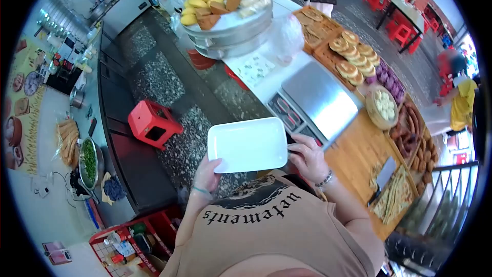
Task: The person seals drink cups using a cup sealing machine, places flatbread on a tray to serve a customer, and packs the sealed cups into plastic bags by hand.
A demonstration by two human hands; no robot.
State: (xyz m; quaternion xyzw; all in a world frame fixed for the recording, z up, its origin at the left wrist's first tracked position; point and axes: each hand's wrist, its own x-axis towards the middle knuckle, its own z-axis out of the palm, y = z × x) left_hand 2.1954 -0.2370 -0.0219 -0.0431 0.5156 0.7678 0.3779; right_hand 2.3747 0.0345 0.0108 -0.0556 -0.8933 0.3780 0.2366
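A shallow white rectangular dish (247, 145) with rounded corners is held up in front of my body, with nothing visible on it. My left hand (207, 175) grips its lower left corner, thumb over the rim. At its right edge, my right hand (310, 159) has bent fingers closed against the rim; the fingertips are partly hidden. Both hands seem to wear thin clear gloves. Just beyond my right hand, a silver scale (320, 97) with a button panel stands on the counter.
Along the wooden counter (348, 166) lie round flatbreads (353, 54), a basket of small white pieces (382, 106), sausages (407, 128), a cleaver (385, 174) and cut flatbread (393, 200). A large steamer (230, 36) bears corn-yellow buns. A red stool (152, 124) stands on the floor to the left.
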